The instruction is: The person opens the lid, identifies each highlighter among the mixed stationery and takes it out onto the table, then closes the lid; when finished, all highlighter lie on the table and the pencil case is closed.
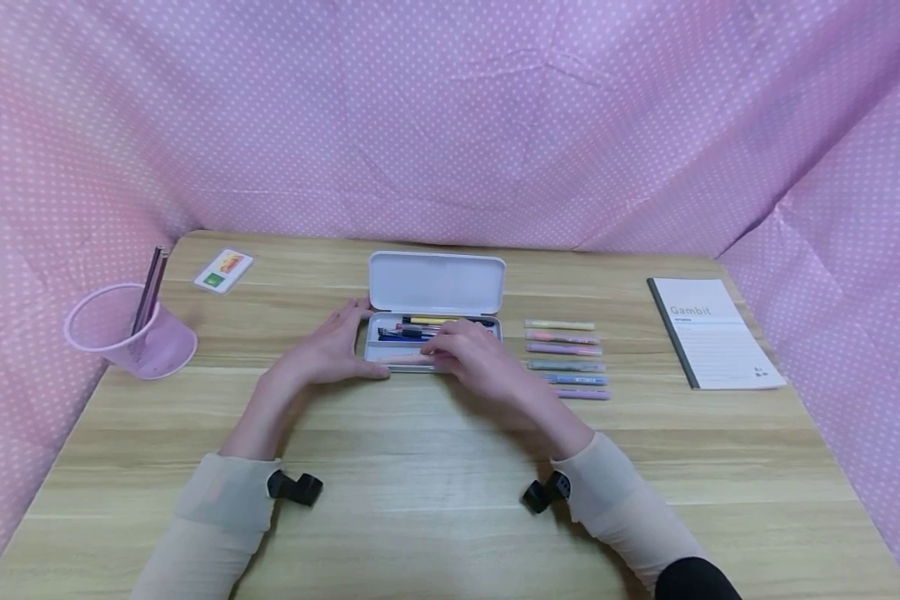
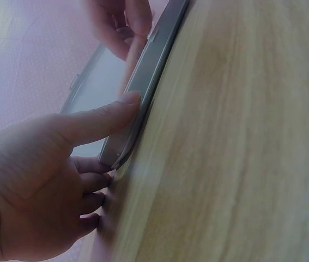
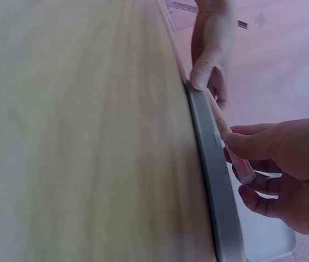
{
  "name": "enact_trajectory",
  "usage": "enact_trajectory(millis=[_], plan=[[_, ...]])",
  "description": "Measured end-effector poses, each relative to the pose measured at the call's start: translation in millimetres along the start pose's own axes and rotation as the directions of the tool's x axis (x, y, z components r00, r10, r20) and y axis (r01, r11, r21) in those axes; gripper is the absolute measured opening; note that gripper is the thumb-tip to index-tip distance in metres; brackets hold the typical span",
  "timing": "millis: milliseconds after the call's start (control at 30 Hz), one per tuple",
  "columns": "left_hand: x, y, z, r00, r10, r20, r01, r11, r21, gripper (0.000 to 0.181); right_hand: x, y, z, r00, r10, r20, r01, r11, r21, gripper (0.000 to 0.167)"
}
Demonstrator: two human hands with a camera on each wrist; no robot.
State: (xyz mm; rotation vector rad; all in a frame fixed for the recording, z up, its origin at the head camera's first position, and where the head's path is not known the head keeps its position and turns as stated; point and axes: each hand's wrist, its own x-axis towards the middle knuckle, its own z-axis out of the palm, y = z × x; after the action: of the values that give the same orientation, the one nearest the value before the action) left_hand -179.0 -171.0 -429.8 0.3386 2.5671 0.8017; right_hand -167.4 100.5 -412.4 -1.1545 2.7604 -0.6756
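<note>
A white pencil case [image 1: 437,283] stands with its lid raised at the middle of the table, several pens [image 1: 408,332] inside it. My left hand [image 1: 330,348] grips the case's left end. In the left wrist view, its thumb presses the front wall while the other fingers lie around the corner. Over the front part of the case, my right hand [image 1: 476,357] pinches a pale peach highlighter [image 3: 245,170] between thumb and fingers. The highlighter lies lengthwise along the front edge; whether it touches the case floor I cannot tell.
Several pastel highlighters [image 1: 566,366] lie in a column right of the case. Farther right is a notebook [image 1: 720,342]. At the left, a pink cup [image 1: 157,346] holds dark pencils [image 1: 148,292], near a small card [image 1: 223,271]. A pink dotted curtain [image 1: 450,125] surrounds the table.
</note>
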Motion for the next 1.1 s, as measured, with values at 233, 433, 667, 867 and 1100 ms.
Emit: enact_trajectory(millis=[233,433,667,867,1100], plan=[[-0.1,0.3,1.9,1.000,0.019,-0.011,-0.019,1.000,-0.011,0.108,-20.2,17,-20,0.996,-0.034,-0.079,0.036,0.999,0.027,0.016],[0.4,0.7,3.2,0.999,0.037,-0.019,-0.037,0.999,-0.016,0.105,-61.9,48,-37,0.990,0.030,-0.141,-0.023,0.998,0.050,0.019],[0.4,-0.7,2.3,0.999,0.031,-0.023,-0.031,0.999,-0.015,0.107,-105.5,77,-55,0.984,0.086,-0.154,-0.081,0.996,0.038,0.023],[1.1,-0.7,2.1,1.000,0.026,-0.018,-0.026,0.999,-0.019,0.106,-133.7,87,-65,0.987,0.118,-0.112,-0.118,0.993,0.003,0.023],[0.6,-0.2,1.1,0.999,0.026,-0.019,-0.026,0.999,-0.019,0.107,-149.9,88,-73,0.993,0.112,-0.033,-0.114,0.993,-0.043,0.026]])
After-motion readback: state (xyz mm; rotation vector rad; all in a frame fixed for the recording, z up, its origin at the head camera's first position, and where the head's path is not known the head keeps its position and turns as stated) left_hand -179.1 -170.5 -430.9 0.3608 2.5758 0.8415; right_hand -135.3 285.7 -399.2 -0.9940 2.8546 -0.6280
